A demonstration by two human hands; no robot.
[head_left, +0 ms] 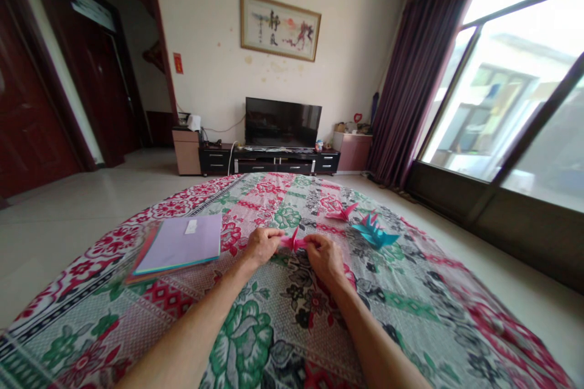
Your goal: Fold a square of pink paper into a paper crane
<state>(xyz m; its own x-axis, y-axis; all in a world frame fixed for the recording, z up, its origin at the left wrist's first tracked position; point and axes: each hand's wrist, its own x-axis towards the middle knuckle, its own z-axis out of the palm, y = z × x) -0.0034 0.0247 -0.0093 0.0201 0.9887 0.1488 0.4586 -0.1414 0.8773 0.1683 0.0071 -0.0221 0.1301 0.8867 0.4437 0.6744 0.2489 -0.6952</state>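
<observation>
Between my two hands, just over the patterned tablecloth, is a pink paper crane (294, 242) with its pointed parts spread. My left hand (263, 245) pinches its left end between thumb and fingers. On the opposite side, my right hand (325, 255) has its fingers closed on the right end. Beyond my right hand lie another pink paper crane (342, 213) and several blue paper cranes (376, 236), with a bit of pink showing behind the blue ones. To the left of my left hand rests a stack of coloured paper (182, 243), lilac on top.
A floral cloth (244, 340) covers the round table under my arms. A small white label (190, 227) lies on the paper stack. Past the table's far edge stand a television (283, 123) and a low black cabinet (255, 161). Dark curtains (410, 61) hang beside the window.
</observation>
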